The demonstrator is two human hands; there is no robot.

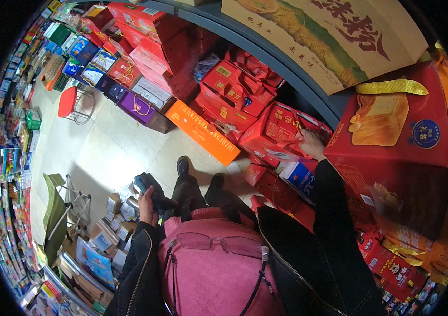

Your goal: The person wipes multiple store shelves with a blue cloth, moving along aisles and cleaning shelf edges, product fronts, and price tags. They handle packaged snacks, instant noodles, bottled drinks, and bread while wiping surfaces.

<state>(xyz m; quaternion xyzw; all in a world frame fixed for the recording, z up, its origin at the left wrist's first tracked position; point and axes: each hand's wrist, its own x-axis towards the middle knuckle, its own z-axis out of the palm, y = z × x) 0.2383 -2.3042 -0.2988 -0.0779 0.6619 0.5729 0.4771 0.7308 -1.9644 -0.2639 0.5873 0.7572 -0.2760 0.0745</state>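
Observation:
My left hand (147, 205) is closed around a dark, bulky object (155, 192), held low in front of my left leg; the picture does not settle what it is. On the other side, my right hand (311, 143) reaches to a red gift box (269, 125) with printed writing. Its fingers curl at the strap and top edge of that box. Behind it stands another red gift box (224, 81) with a red ribbon handle. An orange carton (203, 133) lies on the floor just left of the red boxes.
A large red carton (390, 106) and a tan carton (326, 35) flank my right arm. Along the floor run gift bags (137, 106) and a red stool (68, 102). At lower left are a green folding chair (56, 221) and small cardboard parcels (125, 231). Stocked shelves (6, 166) line the left.

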